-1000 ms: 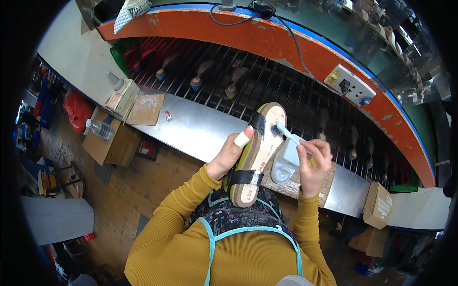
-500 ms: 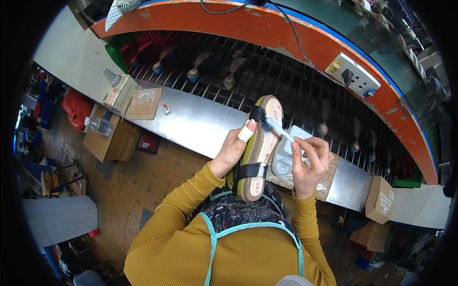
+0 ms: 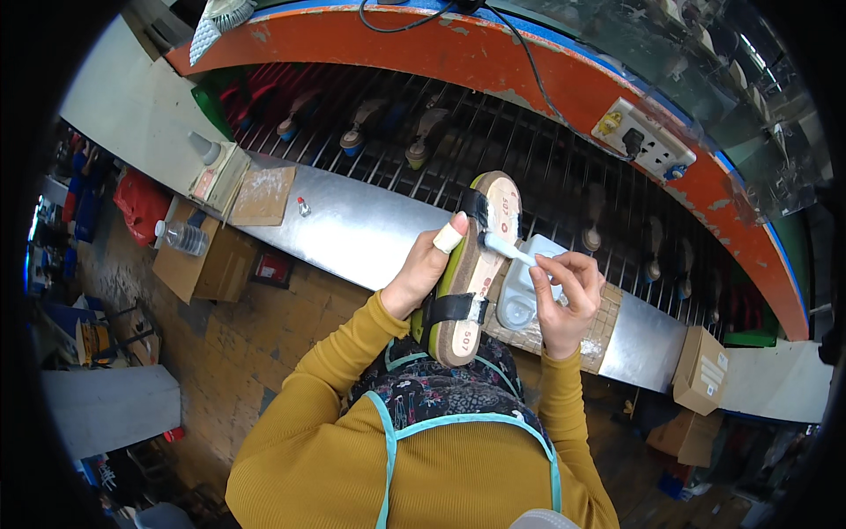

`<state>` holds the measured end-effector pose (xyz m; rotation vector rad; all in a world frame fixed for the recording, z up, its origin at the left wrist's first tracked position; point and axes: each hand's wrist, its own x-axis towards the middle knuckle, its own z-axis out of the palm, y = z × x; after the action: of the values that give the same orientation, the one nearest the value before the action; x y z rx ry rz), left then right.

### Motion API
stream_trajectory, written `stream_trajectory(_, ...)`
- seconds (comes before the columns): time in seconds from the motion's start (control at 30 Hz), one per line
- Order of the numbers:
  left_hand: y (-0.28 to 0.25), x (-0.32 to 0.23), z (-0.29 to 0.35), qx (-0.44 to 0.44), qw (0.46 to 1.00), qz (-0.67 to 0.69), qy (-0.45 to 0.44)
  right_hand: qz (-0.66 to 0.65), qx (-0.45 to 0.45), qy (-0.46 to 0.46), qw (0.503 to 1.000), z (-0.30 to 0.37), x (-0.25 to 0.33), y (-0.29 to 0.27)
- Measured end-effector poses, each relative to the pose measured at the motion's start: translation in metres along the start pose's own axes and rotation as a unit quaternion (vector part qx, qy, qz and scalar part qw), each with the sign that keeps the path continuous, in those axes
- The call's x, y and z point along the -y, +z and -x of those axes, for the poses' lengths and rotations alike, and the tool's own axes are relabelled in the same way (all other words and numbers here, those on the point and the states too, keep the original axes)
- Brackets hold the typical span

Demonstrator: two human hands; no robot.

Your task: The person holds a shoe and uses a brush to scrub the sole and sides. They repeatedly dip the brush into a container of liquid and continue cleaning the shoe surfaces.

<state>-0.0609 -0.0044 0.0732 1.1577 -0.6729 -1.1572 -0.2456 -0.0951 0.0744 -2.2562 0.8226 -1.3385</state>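
The head-worn fisheye looks down at the hands [image 3: 568,307] from nearby.

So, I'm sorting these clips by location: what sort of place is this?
Probably a shoe workshop or factory: the left hand holds a black-strapped sole, the right hand a pale tool against it, and several shoe-like pieces lie on metal rods beyond.

Left hand [image 3: 426,266]: fingers mostly hidden behind the sandal [image 3: 476,275]. Pale tray [image 3: 515,304], toward the right end of the metal ledge [image 3: 357,232]: partly covered by the right hand [image 3: 568,300]. White brush [image 3: 227,13], left end of the orange panel [image 3: 282,37]: cropped above. Objects [image 3: 738,55] behind glass [image 3: 577,31]: too blurred to identify.
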Motion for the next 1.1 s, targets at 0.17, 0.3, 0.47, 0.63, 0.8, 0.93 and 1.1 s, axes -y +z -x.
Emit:
stream_trajectory(0.17,0.001,-0.005,-0.004,0.022,0.999,-0.023,-0.005,0.013,-0.016,-0.056,0.998,0.005,-0.006,0.000)
stream_trajectory(0.3,0.002,-0.009,-0.008,0.038,0.999,-0.024,-0.003,0.026,-0.023,-0.075,0.997,0.009,-0.005,-0.001)
stream_trajectory(0.47,0.005,-0.009,-0.013,0.010,1.000,0.011,0.007,0.032,-0.035,-0.091,0.995,0.012,-0.002,-0.002)
stream_trajectory(0.63,0.002,-0.009,-0.018,0.036,0.999,0.018,0.011,0.047,-0.037,-0.103,0.993,0.014,0.002,-0.006)
stream_trajectory(0.8,0.009,-0.013,-0.017,0.022,0.999,0.044,-0.006,0.021,0.014,-0.128,0.991,0.000,-0.001,-0.021)
stream_trajectory(0.93,0.011,-0.013,-0.013,0.055,0.996,0.063,-0.011,0.059,-0.053,-0.053,0.995,-0.023,-0.004,-0.017)
stream_trajectory(1.1,0.012,-0.014,-0.007,0.067,0.992,0.106,0.000,0.069,0.060,-0.085,0.992,-0.033,0.016,-0.034)
